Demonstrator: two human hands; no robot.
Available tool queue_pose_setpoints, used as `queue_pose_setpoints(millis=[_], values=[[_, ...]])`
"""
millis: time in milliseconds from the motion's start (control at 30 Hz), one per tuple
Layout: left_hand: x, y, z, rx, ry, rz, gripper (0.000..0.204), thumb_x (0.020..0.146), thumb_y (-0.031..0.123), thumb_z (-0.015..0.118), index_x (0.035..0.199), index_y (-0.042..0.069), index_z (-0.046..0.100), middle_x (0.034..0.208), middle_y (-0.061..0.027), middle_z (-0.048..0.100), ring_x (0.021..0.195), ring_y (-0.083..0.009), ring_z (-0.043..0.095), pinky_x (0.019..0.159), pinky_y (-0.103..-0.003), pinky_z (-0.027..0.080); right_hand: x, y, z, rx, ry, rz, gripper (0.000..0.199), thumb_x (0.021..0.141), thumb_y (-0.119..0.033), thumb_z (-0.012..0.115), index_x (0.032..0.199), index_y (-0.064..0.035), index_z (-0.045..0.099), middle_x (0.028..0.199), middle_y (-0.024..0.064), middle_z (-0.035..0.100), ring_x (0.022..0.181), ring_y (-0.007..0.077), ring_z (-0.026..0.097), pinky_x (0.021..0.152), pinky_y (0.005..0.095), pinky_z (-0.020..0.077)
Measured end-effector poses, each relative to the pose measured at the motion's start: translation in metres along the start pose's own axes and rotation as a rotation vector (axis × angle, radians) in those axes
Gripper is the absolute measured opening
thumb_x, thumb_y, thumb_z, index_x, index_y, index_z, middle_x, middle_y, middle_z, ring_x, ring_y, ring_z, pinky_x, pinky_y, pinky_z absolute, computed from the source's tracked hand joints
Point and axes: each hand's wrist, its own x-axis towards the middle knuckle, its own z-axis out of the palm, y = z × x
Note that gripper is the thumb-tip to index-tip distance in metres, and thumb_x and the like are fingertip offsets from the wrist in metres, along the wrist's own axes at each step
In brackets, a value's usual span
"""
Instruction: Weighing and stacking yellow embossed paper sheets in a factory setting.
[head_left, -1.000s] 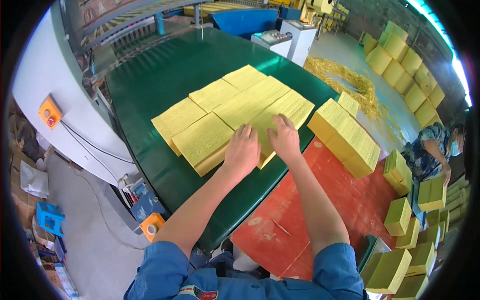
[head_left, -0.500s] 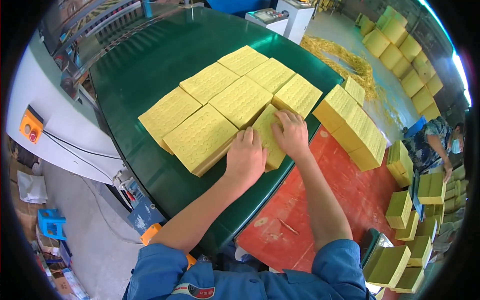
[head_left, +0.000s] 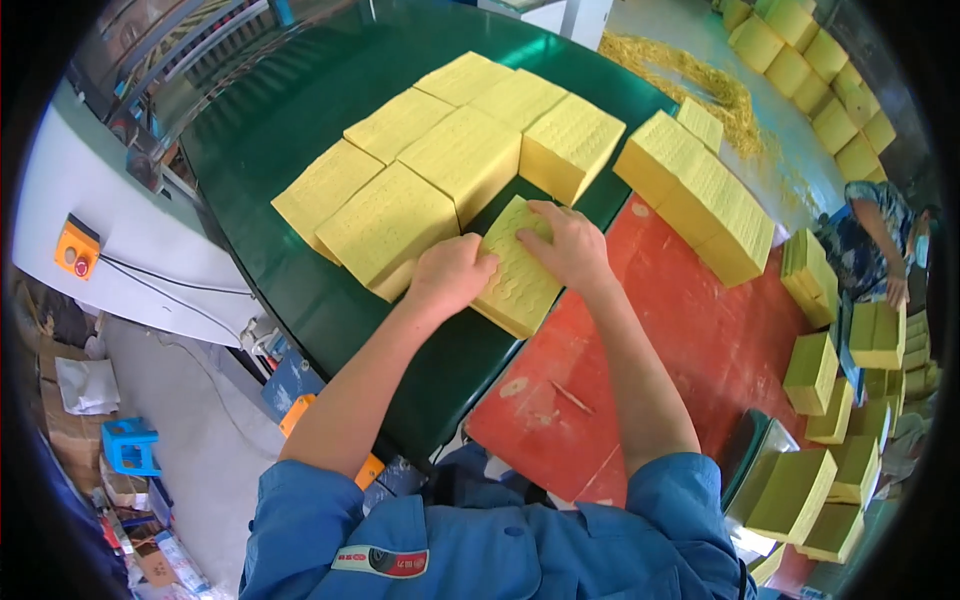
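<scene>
lying between the part-curled left fingers (head_left: 486, 265) and right fingers (head_left: 547, 212), the yellow stack (head_left: 518, 280) is gripped at its edges.

The person wears a blue work shirt (head_left: 460, 565) of plain, matte cloth, with creases across the chest. Its left sleeve (head_left: 305, 505) and right sleeve (head_left: 680, 500) are short, wide and loose, folding softly where they end around the elbows. Below them, the left forearm (head_left: 375, 380) and right forearm (head_left: 640, 380) are bare, as are the left grip (head_left: 446, 272) and right grip (head_left: 572, 245). On the left of the chest sits an oblong patch (head_left: 380, 561) in white and red with a dark round emblem; near the middle shows a small dark button (head_left: 513, 531).
</scene>
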Motion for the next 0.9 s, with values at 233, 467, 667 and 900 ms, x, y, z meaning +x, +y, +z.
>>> queue_pose_setpoints(millis=[233, 467, 667, 900], values=[[-0.049, 0.003, 0.012, -0.673, -0.517, -0.268, 0.055, 0.104, 0.036, 0.051, 0.145, -0.001, 0.047, 0.136, -0.0091, 0.058, 0.123, -0.0178, 0.055, 0.104, -0.032, 0.043, -0.084, -0.007, -0.012, 0.038, 0.139, -0.057, 0.049, 0.085, -0.032, 0.074, 0.126, -0.0068, 0.064, 0.107, 0.0182, 0.070, 0.102, 0.0349, 0.067, 0.089, 0.0443, 0.0525], [-0.145, 0.036, 0.070, -0.588, -0.516, -0.019, 0.058, 0.102, 0.040, 0.052, 0.141, -0.002, 0.048, 0.127, -0.0184, 0.064, 0.115, -0.0268, 0.063, 0.099, -0.037, 0.047, -0.208, 0.007, -0.055, 0.006, 0.121, -0.017, 0.052, 0.082, -0.029, 0.075, 0.127, -0.0057, 0.063, 0.110, 0.0162, 0.070, 0.100, 0.0337, 0.066, 0.087, 0.0446, 0.0513], [-0.234, 0.114, 0.105, -0.476, -0.660, 0.038, 0.053, 0.104, 0.037, 0.048, 0.141, -0.002, 0.047, 0.127, -0.0220, 0.064, 0.118, -0.0311, 0.063, 0.100, -0.039, 0.047, -0.331, 0.028, -0.108, 0.066, 0.194, 0.071, 0.055, 0.081, -0.020, 0.075, 0.132, -0.0034, 0.060, 0.132, 0.0216, 0.059, 0.119, 0.0379, 0.058, 0.098, 0.0446, 0.0480], [-0.287, 0.162, 0.125, -0.606, -0.640, 0.030, 0.050, 0.106, 0.035, 0.047, 0.140, -0.002, 0.047, 0.126, -0.0144, 0.062, 0.116, -0.0216, 0.059, 0.100, -0.037, 0.045, -0.491, 0.020, -0.122, 0.566, 0.475, 0.457, 0.046, 0.089, -0.003, 0.062, 0.134, 0.0030, 0.054, 0.140, 0.0228, 0.053, 0.132, 0.0349, 0.051, 0.108, 0.0419, 0.0427]])
